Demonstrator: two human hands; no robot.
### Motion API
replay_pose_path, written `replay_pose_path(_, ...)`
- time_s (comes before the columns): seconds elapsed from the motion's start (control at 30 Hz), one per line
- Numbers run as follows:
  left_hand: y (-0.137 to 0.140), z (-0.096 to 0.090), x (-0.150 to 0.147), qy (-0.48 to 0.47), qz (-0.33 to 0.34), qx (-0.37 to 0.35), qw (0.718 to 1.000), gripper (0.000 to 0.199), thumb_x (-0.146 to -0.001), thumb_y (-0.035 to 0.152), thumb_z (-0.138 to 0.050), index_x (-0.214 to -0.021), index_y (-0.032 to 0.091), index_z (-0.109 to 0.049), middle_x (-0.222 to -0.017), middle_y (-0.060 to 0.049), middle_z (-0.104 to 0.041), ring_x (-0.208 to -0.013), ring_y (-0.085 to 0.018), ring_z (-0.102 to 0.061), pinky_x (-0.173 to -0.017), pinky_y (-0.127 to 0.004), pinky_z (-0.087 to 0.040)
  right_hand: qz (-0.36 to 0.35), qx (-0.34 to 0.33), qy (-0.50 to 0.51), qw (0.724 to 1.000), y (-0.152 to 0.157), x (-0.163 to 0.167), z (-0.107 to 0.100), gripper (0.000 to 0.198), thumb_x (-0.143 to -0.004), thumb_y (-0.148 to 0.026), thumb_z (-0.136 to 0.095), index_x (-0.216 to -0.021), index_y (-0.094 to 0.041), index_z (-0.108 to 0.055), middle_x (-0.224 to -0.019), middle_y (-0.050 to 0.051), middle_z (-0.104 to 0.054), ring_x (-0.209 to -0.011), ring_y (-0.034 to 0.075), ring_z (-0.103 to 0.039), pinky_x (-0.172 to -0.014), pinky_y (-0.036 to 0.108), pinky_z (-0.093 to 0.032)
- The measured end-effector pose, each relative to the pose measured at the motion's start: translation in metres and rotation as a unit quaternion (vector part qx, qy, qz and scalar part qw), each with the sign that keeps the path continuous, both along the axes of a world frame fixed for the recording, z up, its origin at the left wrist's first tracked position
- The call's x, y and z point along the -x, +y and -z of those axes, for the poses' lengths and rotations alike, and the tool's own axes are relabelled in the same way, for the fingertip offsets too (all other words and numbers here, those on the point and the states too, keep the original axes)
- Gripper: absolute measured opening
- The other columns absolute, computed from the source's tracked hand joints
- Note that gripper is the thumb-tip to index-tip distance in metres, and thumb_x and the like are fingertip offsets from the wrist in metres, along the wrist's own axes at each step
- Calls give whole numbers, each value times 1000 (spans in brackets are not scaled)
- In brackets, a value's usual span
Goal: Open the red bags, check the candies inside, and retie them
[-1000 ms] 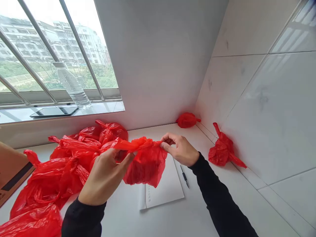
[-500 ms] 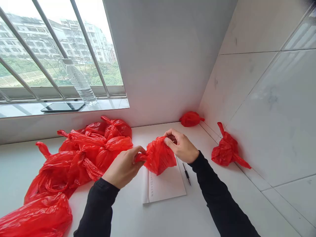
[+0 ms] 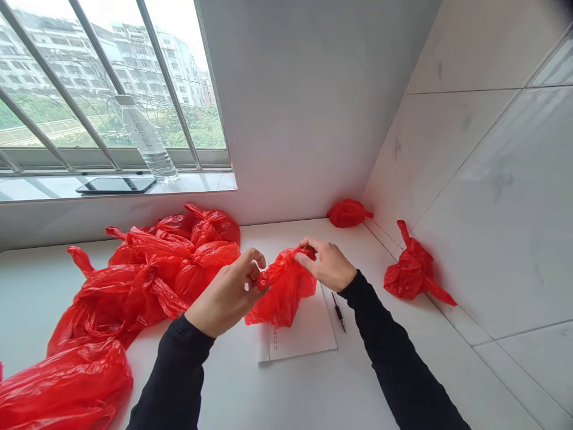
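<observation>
1. The red bag [image 3: 285, 297] is between my hands, over the notebook's [image 3: 308, 331] 11 o'clock side.
2. My right hand [image 3: 328, 263], at the bag's 2 o'clock, pinches its gathered top between thumb and fingertips.
3. My left hand [image 3: 230, 294], at 9 o'clock, is half curled by the twisted end; I can't tell whether it grips.
4. I'd expect light, soft, slippery, easily torn film; best held by bunched folds.

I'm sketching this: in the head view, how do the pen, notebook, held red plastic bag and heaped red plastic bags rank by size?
1. Heaped red plastic bags
2. Held red plastic bag and notebook: unsure; bag partly hides notebook
3. Pen
</observation>
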State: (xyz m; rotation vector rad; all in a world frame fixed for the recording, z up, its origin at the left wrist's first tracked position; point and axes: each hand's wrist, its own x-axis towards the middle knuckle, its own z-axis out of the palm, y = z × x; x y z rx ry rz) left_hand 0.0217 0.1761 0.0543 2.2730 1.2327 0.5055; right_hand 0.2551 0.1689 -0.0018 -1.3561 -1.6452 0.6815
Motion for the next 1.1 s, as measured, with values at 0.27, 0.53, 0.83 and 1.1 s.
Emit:
replay_pose_path(0.27, 6, -1, 10, 5, -42, -32, 999, 32, -87, 43, -55, -110, 23, -65, -88, -3, -63, -78, -21, -58, -75, -34, -47, 8, -22, 101, 995, 6, -24, 4, 34, -89, -37, -59, -117, -18, -54, -103, 7, -67, -95, 19, -64, -86, 35, -51)
replay_pose_path(0.53, 6, 2, -5, -55, -115, -64, 990, 27, -91, 44, -51, -78, 22, -59, -69, 1, -59, -67, -17, -55, -62, -29, -41, 33, -24, 139, 989, 7, -19, 5, 23, -89, -39, -56, -98, -19, -60, -91, 5, -66, -84, 19, -62, -79, 34, -50)
replay_pose_path(0.83, 7, -4, 4, -104, -164, -75, 978, 26, -89, 49, -57, -90, 23, -62, -86, 1, -63, -78, -18, -58, -68, -29, -44, 33, -16, 101, 994, -6, -23, -7, 36, -87, -40, -64, -116, -23, -51, -95, 3, -64, -91, 22, -61, -86, 40, -49)
replay_pose_path(1.1, -4, -16, 0, -78, -186, -121, 972, 36, -86, 50, -61, -64, 21, -56, -67, 2, -43, -63, -15, -44, -60, -30, -36, 0, -228, -81, 970, -28, 23, -27, 28, -96, -24, -52, -124, -26, -55, -126, 6, -63, -119, 24, -55, -111, 44, -36)
